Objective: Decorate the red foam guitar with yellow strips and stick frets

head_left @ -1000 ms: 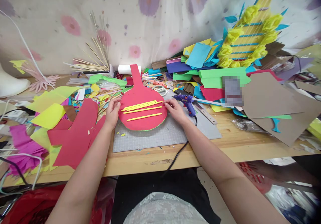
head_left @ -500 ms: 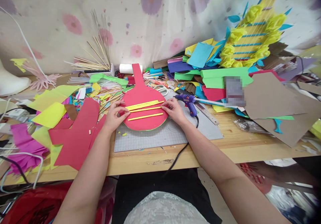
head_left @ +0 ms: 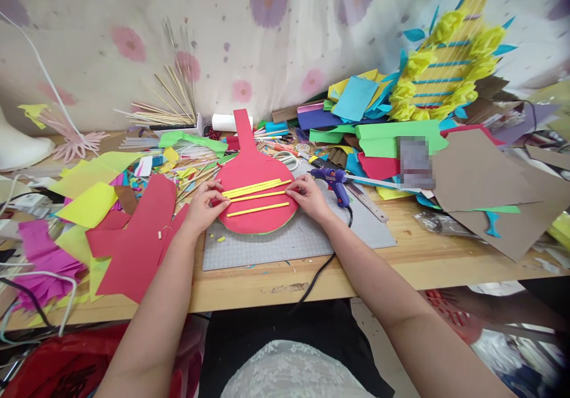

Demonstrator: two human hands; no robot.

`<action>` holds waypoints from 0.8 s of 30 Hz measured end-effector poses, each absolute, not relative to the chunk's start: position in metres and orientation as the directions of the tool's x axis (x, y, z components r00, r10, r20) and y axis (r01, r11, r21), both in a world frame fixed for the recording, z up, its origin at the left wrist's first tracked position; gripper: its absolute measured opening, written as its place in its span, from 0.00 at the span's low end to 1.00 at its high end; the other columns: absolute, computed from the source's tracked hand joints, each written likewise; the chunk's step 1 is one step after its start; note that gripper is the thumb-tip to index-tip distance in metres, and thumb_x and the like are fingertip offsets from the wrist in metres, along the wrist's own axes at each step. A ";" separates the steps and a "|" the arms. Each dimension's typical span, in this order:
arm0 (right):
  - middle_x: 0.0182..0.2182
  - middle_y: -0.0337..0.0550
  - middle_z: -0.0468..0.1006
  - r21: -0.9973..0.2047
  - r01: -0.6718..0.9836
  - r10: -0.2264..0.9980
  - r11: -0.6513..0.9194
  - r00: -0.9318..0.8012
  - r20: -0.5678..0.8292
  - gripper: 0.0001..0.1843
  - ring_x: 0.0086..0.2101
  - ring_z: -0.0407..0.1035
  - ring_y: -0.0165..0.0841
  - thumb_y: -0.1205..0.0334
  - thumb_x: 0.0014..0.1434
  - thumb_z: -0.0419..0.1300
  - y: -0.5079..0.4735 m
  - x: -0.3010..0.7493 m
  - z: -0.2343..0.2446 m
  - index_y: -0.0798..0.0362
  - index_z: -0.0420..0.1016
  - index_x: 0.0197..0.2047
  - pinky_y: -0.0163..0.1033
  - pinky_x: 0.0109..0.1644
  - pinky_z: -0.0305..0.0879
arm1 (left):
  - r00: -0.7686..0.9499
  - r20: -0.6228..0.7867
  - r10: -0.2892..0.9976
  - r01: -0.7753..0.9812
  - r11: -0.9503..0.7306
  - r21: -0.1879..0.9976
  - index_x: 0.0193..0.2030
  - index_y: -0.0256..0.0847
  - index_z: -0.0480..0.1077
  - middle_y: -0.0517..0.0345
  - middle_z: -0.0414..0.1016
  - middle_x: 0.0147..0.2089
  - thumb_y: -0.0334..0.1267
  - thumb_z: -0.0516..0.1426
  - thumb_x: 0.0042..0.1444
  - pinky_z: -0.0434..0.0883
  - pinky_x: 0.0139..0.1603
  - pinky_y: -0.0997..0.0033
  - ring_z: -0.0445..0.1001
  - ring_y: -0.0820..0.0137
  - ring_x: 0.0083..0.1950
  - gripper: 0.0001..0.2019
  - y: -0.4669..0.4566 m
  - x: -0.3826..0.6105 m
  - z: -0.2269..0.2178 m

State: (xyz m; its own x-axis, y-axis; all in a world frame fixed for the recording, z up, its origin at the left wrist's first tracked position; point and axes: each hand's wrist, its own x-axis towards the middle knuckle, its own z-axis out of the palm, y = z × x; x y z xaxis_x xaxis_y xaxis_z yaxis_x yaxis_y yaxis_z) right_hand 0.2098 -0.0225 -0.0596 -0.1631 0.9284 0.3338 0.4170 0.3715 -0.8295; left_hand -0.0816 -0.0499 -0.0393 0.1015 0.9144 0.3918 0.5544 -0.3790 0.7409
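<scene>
A red paddle-shaped board [head_left: 253, 220], round with a straight neck like a lute's, lies on the grey cutting mat [head_left: 249, 255]. Several narrow yellow strips cross its round part. My left hand [head_left: 205, 203] is at the board's left edge, thumb and forefinger closed on one end of the middle yellow strip [head_left: 258, 196]. At the right edge, the fingertips of my right hand [head_left: 307, 195] pinch the other end of that strip. A separate yellow strip [head_left: 258, 209] lies below it, and more strips [head_left: 256, 186] lie close together above.
Right of the board lies a purple glue gun [head_left: 333, 183] with a black cord, beside a metal ruler [head_left: 367, 202]. Red paper offcuts [head_left: 138, 231] spread at left. Bamboo sticks [head_left: 171, 110] stand behind. A yellow flowered paper guitar [head_left: 440, 71] leans at the back right.
The red board's neck has shifted very slightly away from me. Both hands keep nearly the same place and the same pinch on the strip.
</scene>
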 end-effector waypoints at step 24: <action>0.37 0.43 0.69 -0.791 0.463 0.917 0.400 -0.193 0.350 0.08 0.39 0.65 0.33 0.56 0.54 0.57 -0.022 0.212 -0.053 0.48 0.75 0.34 0.41 0.43 0.63 | 0.257 0.258 0.931 0.661 -0.364 0.656 0.27 0.43 0.74 0.52 0.71 0.44 0.47 0.59 0.44 0.64 0.54 0.59 0.68 0.62 0.49 0.10 -0.040 -0.091 -0.016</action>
State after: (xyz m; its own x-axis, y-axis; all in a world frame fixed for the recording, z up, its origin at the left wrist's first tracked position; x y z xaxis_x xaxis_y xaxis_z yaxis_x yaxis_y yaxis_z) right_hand 0.2118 -0.0216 -0.0527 -0.1930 0.9166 0.3502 0.4633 0.3997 -0.7909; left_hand -0.0909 -0.0397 -0.0157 0.2570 0.9313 0.2583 0.6614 -0.3643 0.6556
